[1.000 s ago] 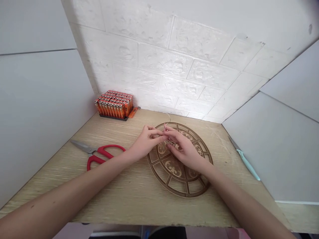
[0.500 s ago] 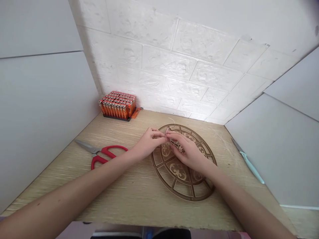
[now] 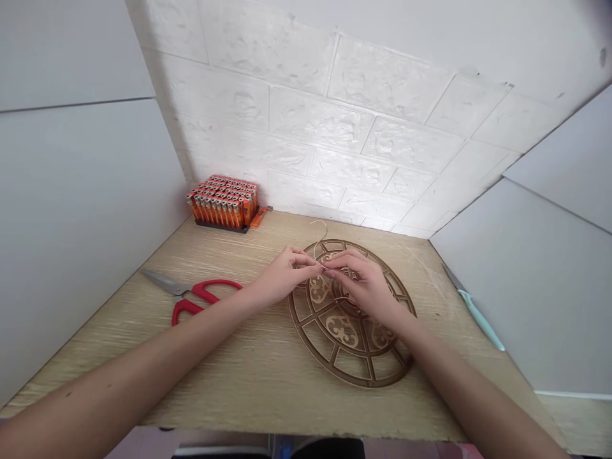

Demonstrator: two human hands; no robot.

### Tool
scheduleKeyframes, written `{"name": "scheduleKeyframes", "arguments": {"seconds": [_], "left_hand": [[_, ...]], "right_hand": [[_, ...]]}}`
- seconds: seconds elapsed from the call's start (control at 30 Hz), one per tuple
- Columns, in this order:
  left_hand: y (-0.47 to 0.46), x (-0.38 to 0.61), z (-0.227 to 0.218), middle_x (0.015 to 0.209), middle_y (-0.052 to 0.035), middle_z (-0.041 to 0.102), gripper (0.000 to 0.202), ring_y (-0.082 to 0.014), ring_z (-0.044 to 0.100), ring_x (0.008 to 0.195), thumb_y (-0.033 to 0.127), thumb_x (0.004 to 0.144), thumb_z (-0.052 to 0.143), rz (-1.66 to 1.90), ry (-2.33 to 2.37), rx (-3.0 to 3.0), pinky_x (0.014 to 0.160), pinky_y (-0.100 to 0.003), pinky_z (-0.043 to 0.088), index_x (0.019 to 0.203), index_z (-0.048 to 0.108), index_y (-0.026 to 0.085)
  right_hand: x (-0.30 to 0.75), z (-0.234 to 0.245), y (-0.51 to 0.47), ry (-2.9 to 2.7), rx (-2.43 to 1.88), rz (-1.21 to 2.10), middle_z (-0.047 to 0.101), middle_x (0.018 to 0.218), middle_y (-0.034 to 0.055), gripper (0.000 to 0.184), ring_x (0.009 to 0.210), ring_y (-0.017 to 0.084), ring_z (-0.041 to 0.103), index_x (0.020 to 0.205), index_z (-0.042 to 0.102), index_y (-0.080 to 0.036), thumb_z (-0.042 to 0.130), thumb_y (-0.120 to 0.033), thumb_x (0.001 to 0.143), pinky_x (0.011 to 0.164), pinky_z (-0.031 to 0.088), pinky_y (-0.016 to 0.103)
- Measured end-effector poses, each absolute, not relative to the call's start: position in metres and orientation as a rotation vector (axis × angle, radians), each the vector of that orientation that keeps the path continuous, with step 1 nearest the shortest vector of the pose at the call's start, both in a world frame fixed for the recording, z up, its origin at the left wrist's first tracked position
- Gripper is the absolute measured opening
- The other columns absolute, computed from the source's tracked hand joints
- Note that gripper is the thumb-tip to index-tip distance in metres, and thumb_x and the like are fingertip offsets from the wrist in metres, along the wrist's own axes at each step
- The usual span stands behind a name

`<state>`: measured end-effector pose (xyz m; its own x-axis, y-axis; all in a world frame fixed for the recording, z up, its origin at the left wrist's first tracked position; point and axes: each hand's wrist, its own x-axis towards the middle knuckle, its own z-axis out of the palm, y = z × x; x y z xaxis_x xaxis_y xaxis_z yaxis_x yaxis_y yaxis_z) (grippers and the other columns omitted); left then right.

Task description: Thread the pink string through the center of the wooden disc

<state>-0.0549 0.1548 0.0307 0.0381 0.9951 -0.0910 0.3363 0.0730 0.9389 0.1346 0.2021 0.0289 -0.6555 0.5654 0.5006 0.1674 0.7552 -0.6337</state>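
My left hand pinches a thin pale string between thumb and fingers, and its loose end curls up and away towards the wall. Fingertip to fingertip with it, my right hand pinches the same string. Both hands are above the far left part of a round, bronze-coloured openwork disc with scroll patterns, which lies flat on the table. My right hand and wrist cover part of the disc's middle and right side. Exactly how the string runs between the fingertips is too small to make out.
Red-handled scissors lie left of my left forearm. A tray of orange lighters stands at the back left, with an orange box cutter beside it. A knife with a mint handle lies along the right panel. White brick-patterned wall closes the back.
The string's loose end now makes a larger curl, reaching further left. My right fingers have closed more into a pinch, and more of the disc's centre shows.
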Motion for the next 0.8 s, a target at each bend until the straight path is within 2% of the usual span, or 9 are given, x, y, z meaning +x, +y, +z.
{"name": "scheduleKeyframes", "arguments": {"seconds": [0.13,0.23,0.4,0.5,0.6,0.7,0.8], "left_hand": [[0.154,-0.057,0.029,0.107,-0.0045,0.05,0.04,-0.0147,0.05,0.101,0.055,0.075,0.06,0.925,1.421,1.448,0.095,-0.027,0.035,0.09,0.071,0.02],[0.155,-0.058,0.028,0.105,-0.0042,0.051,0.041,-0.0143,0.05,0.1,0.056,0.077,0.057,0.917,1.414,1.471,0.093,-0.025,0.035,0.091,0.07,0.02],[0.155,-0.056,0.025,0.096,-0.005,0.055,0.048,-0.0121,0.051,0.087,0.06,0.077,0.054,0.941,1.396,1.445,0.077,-0.021,0.038,0.088,0.068,0.016],[0.155,-0.054,0.025,0.091,-0.0052,0.056,0.049,-0.0105,0.05,0.082,0.06,0.075,0.056,0.962,1.386,1.418,0.069,-0.019,0.036,0.085,0.066,0.013],[0.154,-0.053,0.026,0.086,-0.0048,0.056,0.049,-0.0088,0.05,0.075,0.058,0.074,0.058,0.947,1.327,1.318,0.064,-0.017,0.035,0.088,0.062,0.011],[0.154,-0.053,0.026,0.083,-0.0037,0.057,0.048,-0.0069,0.049,0.071,0.056,0.075,0.058,0.945,1.27,1.242,0.062,-0.016,0.035,0.089,0.06,0.01],[0.156,-0.053,0.023,0.082,-0.0033,0.057,0.049,-0.0059,0.048,0.069,0.057,0.075,0.058,0.95,1.281,1.235,0.061,-0.016,0.035,0.091,0.06,0.01]], "right_hand": [[0.134,0.03,0.201,-2.206,-0.547,0.709,0.059,0.097,0.0015,0.011,0.093,0.014,0.055,0.096,0.065,-0.023,0.058,-0.019,0.089,0.083,0.046,0.03],[0.134,0.035,0.198,-2.195,-0.585,0.645,0.058,0.099,0.0021,0.008,0.097,0.015,0.054,0.093,0.066,-0.023,0.06,-0.02,0.088,0.087,0.045,0.033],[0.136,0.044,0.193,-2.165,-0.712,0.555,0.054,0.12,0.0015,0.007,0.118,0.02,0.044,0.086,0.065,-0.022,0.059,-0.021,0.089,0.103,0.032,0.043],[0.138,0.045,0.19,-2.099,-0.702,0.675,0.05,0.128,0.0001,0.009,0.129,0.02,0.034,0.083,0.059,-0.02,0.055,-0.024,0.091,0.109,0.026,0.046],[0.138,0.044,0.188,-1.965,-0.645,0.961,0.054,0.124,0.0042,0.012,0.128,0.019,0.039,0.087,0.051,-0.019,0.049,-0.028,0.094,0.105,0.036,0.043],[0.138,0.045,0.189,-1.854,-0.693,1.136,0.061,0.109,0.0073,0.016,0.111,0.019,0.055,0.091,0.045,-0.019,0.045,-0.035,0.095,0.093,0.047,0.039],[0.141,0.05,0.195,-1.857,-0.807,1.181,0.065,0.089,0.0047,0.019,0.091,0.018,0.062,0.095,0.042,-0.021,0.043,-0.04,0.095,0.084,0.05,0.036]]}}
